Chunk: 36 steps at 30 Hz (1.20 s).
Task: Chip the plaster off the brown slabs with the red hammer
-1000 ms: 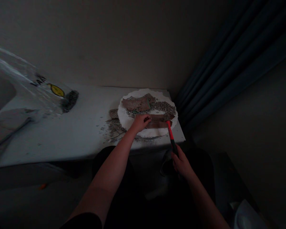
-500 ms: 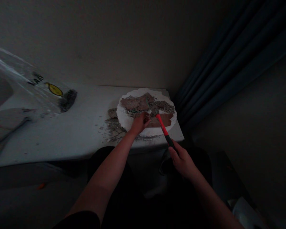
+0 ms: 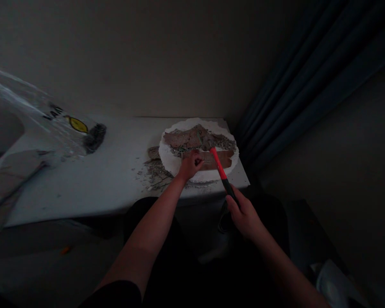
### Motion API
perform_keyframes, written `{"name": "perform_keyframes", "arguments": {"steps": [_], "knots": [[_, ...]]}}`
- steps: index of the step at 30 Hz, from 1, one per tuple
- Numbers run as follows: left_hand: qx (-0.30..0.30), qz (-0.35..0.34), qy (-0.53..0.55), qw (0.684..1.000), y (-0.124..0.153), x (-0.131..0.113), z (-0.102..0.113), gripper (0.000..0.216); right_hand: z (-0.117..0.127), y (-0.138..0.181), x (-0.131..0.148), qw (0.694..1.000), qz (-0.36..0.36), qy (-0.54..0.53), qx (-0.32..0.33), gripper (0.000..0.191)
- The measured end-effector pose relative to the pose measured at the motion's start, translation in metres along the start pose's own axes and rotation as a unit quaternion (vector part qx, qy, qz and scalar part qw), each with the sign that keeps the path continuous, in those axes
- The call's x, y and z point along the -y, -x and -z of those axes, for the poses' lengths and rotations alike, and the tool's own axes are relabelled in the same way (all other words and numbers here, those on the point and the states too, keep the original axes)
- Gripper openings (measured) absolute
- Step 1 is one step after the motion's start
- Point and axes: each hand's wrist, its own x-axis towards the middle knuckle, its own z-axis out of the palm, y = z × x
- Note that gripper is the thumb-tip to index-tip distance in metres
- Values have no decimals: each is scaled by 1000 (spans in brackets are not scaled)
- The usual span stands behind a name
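Note:
My right hand (image 3: 246, 216) is wrapped round the black grip of a hammer (image 3: 220, 166) with a red shaft. The hammer's head is over brown rubble on a white, wavy-edged round mat (image 3: 171, 166). My left hand (image 3: 190, 166) has its fingers curled together at the left part of a flat brown slab (image 3: 213, 160) with a rough texture. Whether anything is between those fingertips is too dark to see. Behind the slab lies another brown, cracked piece (image 3: 181, 139) among grey-brown crumbs (image 3: 229, 143).
Left of the mat, loose debris (image 3: 157, 173) is scattered on the white tabletop (image 3: 109, 179). A clear plastic bag (image 3: 60, 124) with a yellow print holds dark bits at the far left. A blue curtain (image 3: 295, 81) hangs at the right. A wall (image 3: 167, 64) stands behind the table.
The hammer's head has shifted slightly up and away from me, over the rubble. My left hand stays about where it was, fingers curled. The whole view has shifted slightly.

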Motion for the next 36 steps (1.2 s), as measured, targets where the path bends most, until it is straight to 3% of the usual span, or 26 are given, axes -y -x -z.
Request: {"name": "perform_keyframes", "arguments": {"steps": [3, 7, 12, 25, 33, 36], "knots": [[-3, 3, 5, 1000, 0, -2, 1, 45, -3, -1, -2, 1000, 0, -2, 6, 51], [-1, 2, -7, 1000, -1, -3, 2, 37, -4, -1, -4, 1000, -6, -7, -7, 55], [9, 0, 4, 1000, -1, -4, 2, 49, -5, 0, -7, 1000, -4, 12, 7, 51], [13, -9, 1, 1000, 0, -8, 3, 48, -6, -2, -11, 999, 27, 25, -6, 53], [-11, -20, 26, 999, 0, -5, 2, 58, -12, -3, -22, 999, 35, 30, -3, 52], [-53, -32, 77, 995, -1, -2, 3, 58, -18, -2, -32, 999, 38, 26, -13, 54]]}}
